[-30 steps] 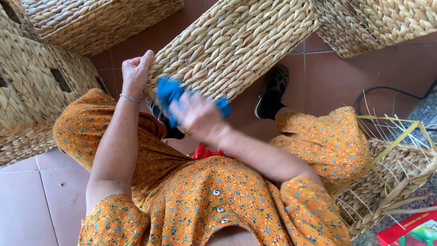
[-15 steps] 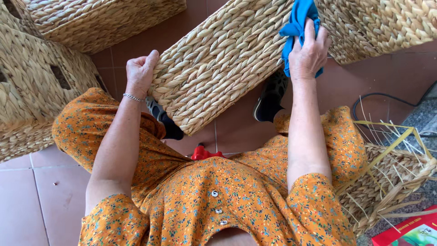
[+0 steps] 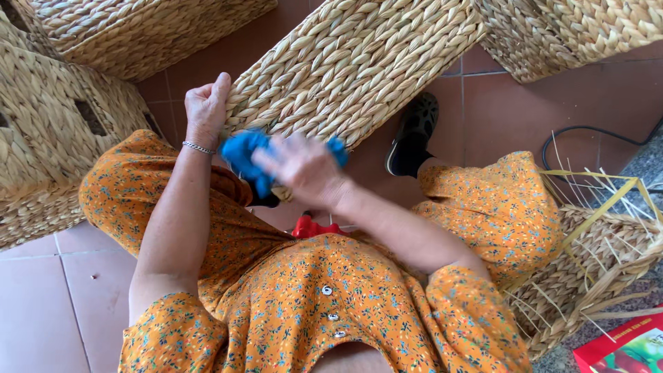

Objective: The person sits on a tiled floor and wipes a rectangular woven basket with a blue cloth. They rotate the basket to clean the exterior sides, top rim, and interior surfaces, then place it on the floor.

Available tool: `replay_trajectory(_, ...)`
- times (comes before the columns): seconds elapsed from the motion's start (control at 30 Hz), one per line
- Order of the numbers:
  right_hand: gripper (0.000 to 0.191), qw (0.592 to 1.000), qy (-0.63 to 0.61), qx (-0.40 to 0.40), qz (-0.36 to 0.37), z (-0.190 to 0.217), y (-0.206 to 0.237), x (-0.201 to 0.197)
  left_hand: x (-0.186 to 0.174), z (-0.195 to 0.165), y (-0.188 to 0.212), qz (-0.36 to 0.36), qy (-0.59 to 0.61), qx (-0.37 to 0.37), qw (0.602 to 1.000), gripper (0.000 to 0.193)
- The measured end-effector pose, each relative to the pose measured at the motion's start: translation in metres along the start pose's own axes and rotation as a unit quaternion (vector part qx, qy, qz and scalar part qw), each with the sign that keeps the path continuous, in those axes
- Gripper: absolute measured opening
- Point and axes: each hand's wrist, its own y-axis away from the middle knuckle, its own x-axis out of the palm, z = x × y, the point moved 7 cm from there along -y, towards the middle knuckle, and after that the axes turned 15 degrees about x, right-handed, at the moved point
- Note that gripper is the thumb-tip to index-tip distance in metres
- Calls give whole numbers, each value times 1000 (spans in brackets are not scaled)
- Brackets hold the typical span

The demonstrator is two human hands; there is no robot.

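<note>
Terracotta floor tiles [image 3: 511,110] lay beneath the woven basket [image 3: 345,62]. Her left hand [image 3: 206,107] gripped its near corner; her right hand [image 3: 300,166], clutching the blue cloth [image 3: 245,155], had swept back from the far edge.

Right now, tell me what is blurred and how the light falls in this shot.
Head view: the right hand and the blue cloth it holds are smeared by motion blur; the left hand gripping the woven basket is sharp. Even daylight, soft shadows, no glare on the floor tiles. Wide-angle lens bends the edges.
</note>
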Motion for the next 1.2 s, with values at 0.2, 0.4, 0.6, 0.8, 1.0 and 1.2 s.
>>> replay_trajectory(0.2,36,964,97,215,-122,-231,-22,-28,14,-32,27,49,15,-1,999,42)
replay_trajectory(0.4,46,852,144,452,-220,-346,32,-60,28,-67,62,93,-23,39,995,39)
replay_trajectory(0.6,46,958,75,237,-143,-180,-25,-21,21,-38,45,79,22,-17,996,48)
replay_trajectory(0.8,27,996,28,-22,-86,33,0,-17,9,-10,15,34,66,-60,995,56)
replay_trajectory(1.0,16,992,38,102,-63,-106,-36,3,17,-34,29,96,85,1,992,36)
replay_trajectory(1.2,45,897,74,390,-196,-306,10,-53,24,-51,42,104,47,-33,993,36)
